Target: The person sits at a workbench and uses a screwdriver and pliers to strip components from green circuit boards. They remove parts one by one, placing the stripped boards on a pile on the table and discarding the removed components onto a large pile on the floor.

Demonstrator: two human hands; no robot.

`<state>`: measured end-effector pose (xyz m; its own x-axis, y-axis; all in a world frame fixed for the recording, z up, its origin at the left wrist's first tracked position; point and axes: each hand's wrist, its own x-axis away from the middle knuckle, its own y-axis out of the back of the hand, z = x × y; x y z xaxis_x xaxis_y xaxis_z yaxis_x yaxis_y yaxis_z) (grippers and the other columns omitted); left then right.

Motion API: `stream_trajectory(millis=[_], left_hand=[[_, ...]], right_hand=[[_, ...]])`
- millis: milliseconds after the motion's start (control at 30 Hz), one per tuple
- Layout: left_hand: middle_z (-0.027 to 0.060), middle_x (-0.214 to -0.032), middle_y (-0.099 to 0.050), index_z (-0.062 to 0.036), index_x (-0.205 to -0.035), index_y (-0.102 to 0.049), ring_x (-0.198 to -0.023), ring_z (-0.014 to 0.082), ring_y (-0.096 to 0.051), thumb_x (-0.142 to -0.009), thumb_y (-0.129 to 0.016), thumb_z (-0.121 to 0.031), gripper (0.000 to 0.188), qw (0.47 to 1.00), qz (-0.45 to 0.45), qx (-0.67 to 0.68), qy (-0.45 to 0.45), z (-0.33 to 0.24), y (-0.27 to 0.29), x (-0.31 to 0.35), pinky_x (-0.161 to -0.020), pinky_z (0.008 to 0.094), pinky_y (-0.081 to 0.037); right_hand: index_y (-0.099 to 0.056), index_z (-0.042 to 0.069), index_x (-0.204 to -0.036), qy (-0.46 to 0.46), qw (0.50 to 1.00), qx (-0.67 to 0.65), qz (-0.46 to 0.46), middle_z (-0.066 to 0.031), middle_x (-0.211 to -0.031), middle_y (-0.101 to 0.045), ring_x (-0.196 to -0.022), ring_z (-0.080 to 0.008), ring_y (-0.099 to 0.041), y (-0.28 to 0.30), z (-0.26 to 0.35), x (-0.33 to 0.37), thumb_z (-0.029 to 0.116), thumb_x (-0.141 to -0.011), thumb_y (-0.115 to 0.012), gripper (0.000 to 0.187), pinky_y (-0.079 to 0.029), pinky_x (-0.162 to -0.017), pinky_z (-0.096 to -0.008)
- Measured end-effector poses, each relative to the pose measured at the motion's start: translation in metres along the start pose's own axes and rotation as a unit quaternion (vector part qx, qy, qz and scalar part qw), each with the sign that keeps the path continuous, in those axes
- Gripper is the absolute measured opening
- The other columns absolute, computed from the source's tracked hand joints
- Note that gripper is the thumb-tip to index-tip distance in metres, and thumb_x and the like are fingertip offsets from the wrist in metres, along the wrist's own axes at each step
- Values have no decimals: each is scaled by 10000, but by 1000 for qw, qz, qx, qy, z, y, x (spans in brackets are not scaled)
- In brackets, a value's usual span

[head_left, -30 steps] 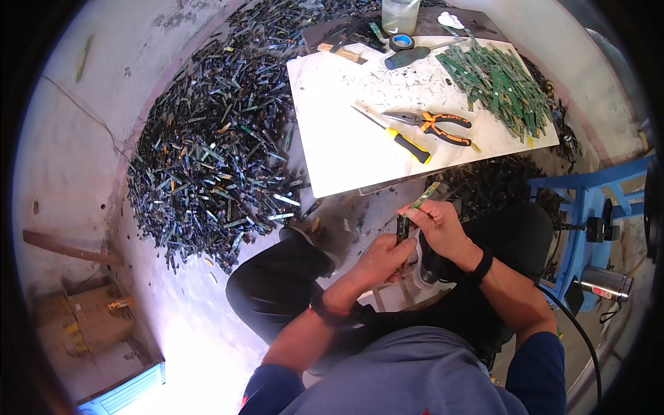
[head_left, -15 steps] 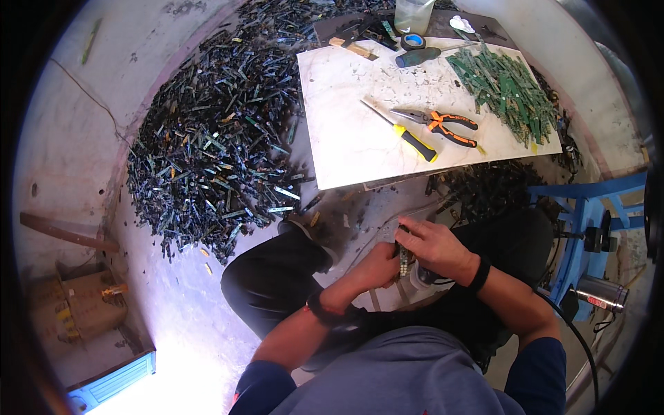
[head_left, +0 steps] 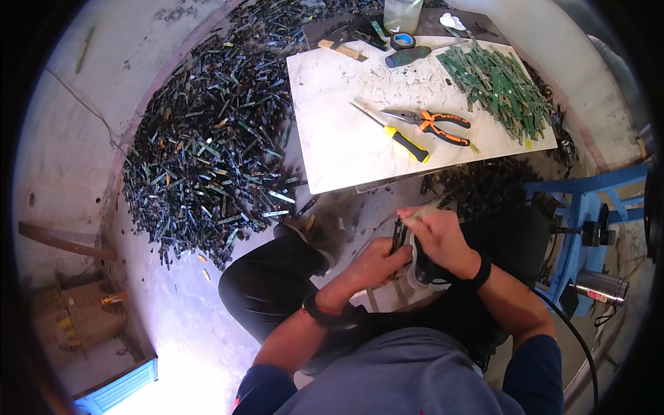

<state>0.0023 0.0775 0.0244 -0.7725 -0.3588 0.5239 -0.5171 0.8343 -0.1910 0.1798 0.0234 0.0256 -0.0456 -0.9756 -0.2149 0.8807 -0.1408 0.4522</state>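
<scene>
My left hand [head_left: 379, 263] is closed around a dark, narrow black piece [head_left: 399, 234] that sticks up past the thumb. Just right of it, my right hand [head_left: 443, 241] has its thumb and fingers pinched together. A thin greenish strip [head_left: 420, 215], smeared by motion, shows at those fingertips. Both hands are over my lap, in front of the white board [head_left: 332, 162]. On that board lie long-nose pliers [head_left: 429, 124] with orange and black handles and a yellow-and-black screwdriver [head_left: 404, 142].
A pile of green circuit strips [head_left: 501, 90] covers the board's right side. Behind are a dark-handled tool [head_left: 408, 57], a tape roll [head_left: 402, 41] and a clear container [head_left: 402, 15]. A large heap of black pieces [head_left: 214, 152] spreads left. A blue stool [head_left: 588, 207] stands right.
The green strip with pale squares that hung between my hands no longer shows there. My right hand has turned and moved slightly away from the left. The view has shifted a little.
</scene>
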Motion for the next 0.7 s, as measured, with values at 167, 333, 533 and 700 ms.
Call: stream_trajectory(millis=[167,333,533,700], left_hand=[[-15,-542,-470,-32,-726,-528,-438,80,-444,-955,-525,-291,345,999,-16,-15,-38,21,-3,-2,-428,261,-355],[-25,-531,-464,-26,-683,-511,-437,76,-441,-952,-530,-289,377,1000,-16,3,-20,7,-2,-4,-421,261,-345],[6,-493,-477,-44,-614,-483,-404,86,-460,-960,-508,-272,414,999,4,28,-20,-1,2,-5,-397,262,-349],[12,-486,-473,-50,-608,-472,-402,86,-448,-961,-501,-264,414,1000,4,30,-2,-3,1,-3,-394,264,-339]], right_hand=[[-581,28,-1024,93,970,207,92,-193,-1043,-653,-923,-376,-645,-8,12,10,22,-689,-644,341,-552,-772,-393],[-633,-8,-907,-185,961,-194,-65,-61,-832,-669,-685,-56,-570,-6,7,-7,190,-969,-566,218,-494,-617,-221],[-642,20,-938,-186,977,-102,-14,-77,-837,-670,-750,-72,-606,4,10,-9,159,-946,-586,150,-521,-688,-253],[-673,24,-942,53,994,93,-5,-64,-822,-665,-731,-65,-571,6,13,-13,178,-943,-593,173,-494,-671,-241]])
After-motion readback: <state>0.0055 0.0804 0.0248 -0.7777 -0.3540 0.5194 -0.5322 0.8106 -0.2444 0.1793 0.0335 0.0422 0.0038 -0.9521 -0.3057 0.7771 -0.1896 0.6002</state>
